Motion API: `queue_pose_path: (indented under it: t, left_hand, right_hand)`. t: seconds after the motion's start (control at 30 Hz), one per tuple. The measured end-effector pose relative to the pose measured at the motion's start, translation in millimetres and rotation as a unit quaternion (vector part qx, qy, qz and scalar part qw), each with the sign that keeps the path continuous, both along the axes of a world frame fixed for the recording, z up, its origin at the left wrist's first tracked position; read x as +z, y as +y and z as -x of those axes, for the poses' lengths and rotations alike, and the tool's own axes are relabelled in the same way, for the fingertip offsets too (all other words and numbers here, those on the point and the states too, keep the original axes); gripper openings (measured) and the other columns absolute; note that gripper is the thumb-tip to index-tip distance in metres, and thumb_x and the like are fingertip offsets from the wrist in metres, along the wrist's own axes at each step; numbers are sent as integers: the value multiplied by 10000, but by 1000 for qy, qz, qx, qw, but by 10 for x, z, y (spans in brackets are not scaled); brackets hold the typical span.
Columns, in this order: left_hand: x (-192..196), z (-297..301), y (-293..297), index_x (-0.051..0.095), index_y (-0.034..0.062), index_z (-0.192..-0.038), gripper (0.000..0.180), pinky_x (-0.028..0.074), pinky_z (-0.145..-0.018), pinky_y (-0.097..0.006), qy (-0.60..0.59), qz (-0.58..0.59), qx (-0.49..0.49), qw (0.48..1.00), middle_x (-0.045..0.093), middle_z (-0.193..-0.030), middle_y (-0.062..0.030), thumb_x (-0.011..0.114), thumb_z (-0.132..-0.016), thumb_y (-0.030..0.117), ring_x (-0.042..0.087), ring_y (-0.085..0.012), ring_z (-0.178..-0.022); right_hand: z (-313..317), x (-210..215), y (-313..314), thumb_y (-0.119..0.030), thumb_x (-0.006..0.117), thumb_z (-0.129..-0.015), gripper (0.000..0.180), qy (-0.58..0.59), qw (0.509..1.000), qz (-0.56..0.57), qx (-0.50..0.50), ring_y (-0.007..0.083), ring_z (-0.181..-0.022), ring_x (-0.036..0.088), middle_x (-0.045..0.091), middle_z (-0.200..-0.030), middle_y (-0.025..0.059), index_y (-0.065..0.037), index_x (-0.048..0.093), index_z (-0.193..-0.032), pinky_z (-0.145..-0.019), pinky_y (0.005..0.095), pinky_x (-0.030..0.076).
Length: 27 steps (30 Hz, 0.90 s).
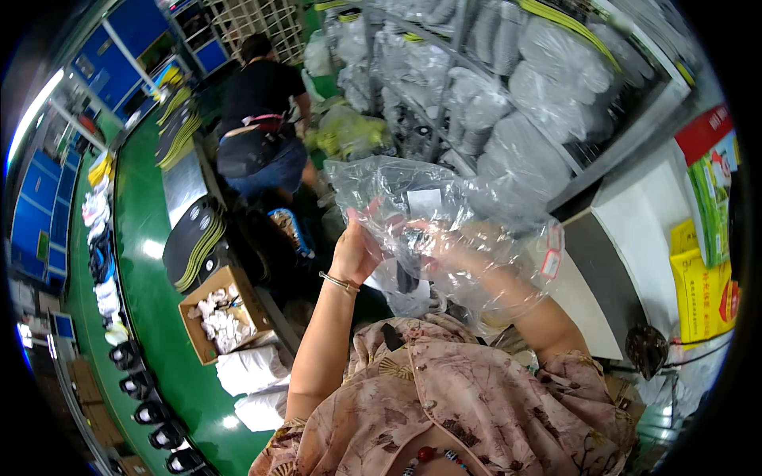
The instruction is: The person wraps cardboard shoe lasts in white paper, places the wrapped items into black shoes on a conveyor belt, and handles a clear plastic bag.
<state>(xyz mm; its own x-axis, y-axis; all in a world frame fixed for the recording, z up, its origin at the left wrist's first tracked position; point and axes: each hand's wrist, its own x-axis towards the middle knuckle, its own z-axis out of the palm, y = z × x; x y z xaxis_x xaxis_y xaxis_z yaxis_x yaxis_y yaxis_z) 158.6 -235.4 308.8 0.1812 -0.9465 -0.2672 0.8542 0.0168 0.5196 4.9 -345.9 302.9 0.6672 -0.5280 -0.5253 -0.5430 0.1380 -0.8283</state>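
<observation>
Left hand (357,247) grips clear plastic bag (444,230), right hand (452,247) inside

Conveyor: a green belt (151,309) is seen at left.
Box: a cardboard box (208,349) of white pieces is set beside it.
Soles: black soles (190,242) are stacked nearby.

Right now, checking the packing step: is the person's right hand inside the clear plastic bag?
Yes, the right hand shows through the clear plastic bag, which wraps the forearm.
</observation>
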Motion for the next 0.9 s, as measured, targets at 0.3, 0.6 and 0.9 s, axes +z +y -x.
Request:
queue_pose_path:
  t: [0.3,0.6,0.9]
  left_hand:
    - [-423,14,-801,506,32,-938,303,488,-691,-456,-77,-97,189,974,555,-849,-100,425,-935,324,569,-263,-789]
    - [-162,-235,-1684,535,51,-955,369,494,-629,-355,-47,-31,152,987,546,-814,-67,402,-927,394,554,-206,-696]
    - [540,914,-1845,538,75,-1029,305,476,-697,-306,82,-39,-168,982,567,-847,-26,420,-935,340,539,-160,-747]
  right_hand:
    - [1212,579,-203,-74,493,-866,210,-121,864,305,-381,69,-593,492,531,-717,18,-36,586,-1050,-513,237,412]
    - [2903,-163,777,-63,476,-876,175,-53,817,267,-508,169,-911,545,551,-1069,60,-12,589,-998,-802,271,420]
    - [1469,405,67,-46,528,-849,128,-55,889,263,-371,198,-1100,499,554,-1139,111,-39,613,-944,-885,288,387]
